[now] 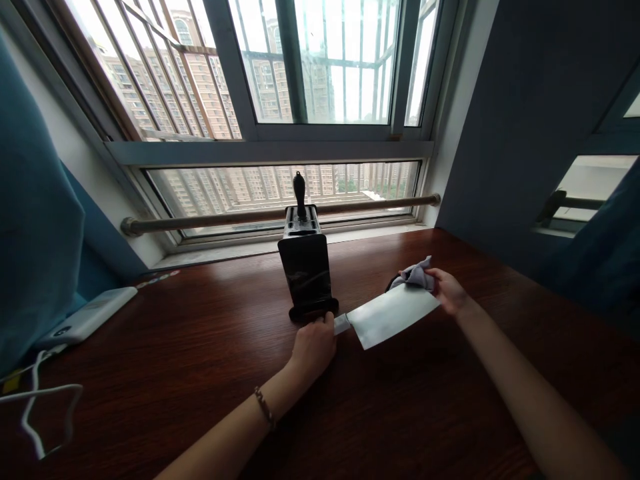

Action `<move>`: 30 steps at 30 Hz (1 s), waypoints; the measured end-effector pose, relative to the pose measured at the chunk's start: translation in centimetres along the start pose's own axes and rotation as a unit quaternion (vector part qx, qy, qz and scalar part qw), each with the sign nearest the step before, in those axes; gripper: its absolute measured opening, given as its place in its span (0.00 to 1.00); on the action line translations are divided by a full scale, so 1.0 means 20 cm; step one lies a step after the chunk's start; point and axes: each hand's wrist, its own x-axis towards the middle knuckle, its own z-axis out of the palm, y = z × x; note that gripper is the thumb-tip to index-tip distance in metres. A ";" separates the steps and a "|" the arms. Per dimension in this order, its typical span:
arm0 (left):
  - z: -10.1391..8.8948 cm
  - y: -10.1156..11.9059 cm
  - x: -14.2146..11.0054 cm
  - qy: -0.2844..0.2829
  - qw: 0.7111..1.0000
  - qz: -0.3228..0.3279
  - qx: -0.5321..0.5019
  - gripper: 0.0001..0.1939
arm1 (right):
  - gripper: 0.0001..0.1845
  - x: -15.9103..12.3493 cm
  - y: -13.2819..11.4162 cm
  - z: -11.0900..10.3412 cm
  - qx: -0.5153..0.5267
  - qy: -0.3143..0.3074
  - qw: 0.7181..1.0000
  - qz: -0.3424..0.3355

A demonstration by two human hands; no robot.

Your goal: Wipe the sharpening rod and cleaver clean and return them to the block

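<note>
A cleaver (pixel 393 312) with a broad, pale metal blade is held above the brown table, its blade pointing right. My left hand (pixel 315 343) is closed around its handle, close to the foot of a black knife block (pixel 306 270). Bunched in my right hand (pixel 449 291) is a light grey cloth (pixel 421 275), pressed at the far upper edge of the blade near its tip. Some dark part of the cloth, or something behind it, shows at its left side. A single black-handled tool (pixel 299 193) stands upright in the block's slots.
On the left of the wooden table (pixel 200 347) lies a white power bank or similar flat device (pixel 90 317) with a white cable (pixel 36 413). A metal rail (pixel 230 219) crosses the window behind the block. Blue curtain (pixel 35 200) hangs at the left.
</note>
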 end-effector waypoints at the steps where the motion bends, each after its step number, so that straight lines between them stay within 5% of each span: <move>1: 0.01 0.01 0.00 0.004 1.000 0.005 0.007 0.10 | 0.16 0.00 -0.01 -0.02 0.001 0.000 1.000 0.030; 8: 0.01 0.05 -0.02 0.014 0.999 0.018 0.031 0.10 | 0.11 -0.03 -0.04 -0.12 -0.032 -0.004 0.995 0.093; 14: 0.03 0.04 -0.02 0.027 0.999 0.015 0.041 0.10 | 0.09 0.06 -0.02 -0.19 -0.083 0.201 0.975 -0.046; 19: 0.03 0.04 -0.01 0.022 0.999 -0.008 0.046 0.10 | 0.11 0.09 -0.04 -0.24 -0.189 0.352 0.904 -0.154; 21: 0.02 0.05 -0.02 0.025 0.998 -0.008 0.052 0.12 | 0.16 0.06 -0.03 -0.19 -0.272 0.334 0.885 -0.178; 24: 0.00 0.08 -0.03 0.028 0.997 -0.010 0.066 0.15 | 0.16 -0.03 0.05 -0.02 -0.450 0.201 0.847 -0.199; 26: -0.02 0.09 -0.03 0.022 0.997 -0.014 0.072 0.16 | 0.16 -0.10 0.14 0.13 -0.666 0.106 0.714 -0.192; 29: -0.03 0.11 -0.03 0.016 0.997 -0.018 0.079 0.16 | 0.17 -0.19 0.28 0.31 -0.788 0.025 0.586 -0.188; 30: -0.03 0.11 -0.03 0.016 0.996 -0.018 0.080 0.16 | 0.20 -0.21 0.32 0.35 -0.800 0.031 0.569 -0.186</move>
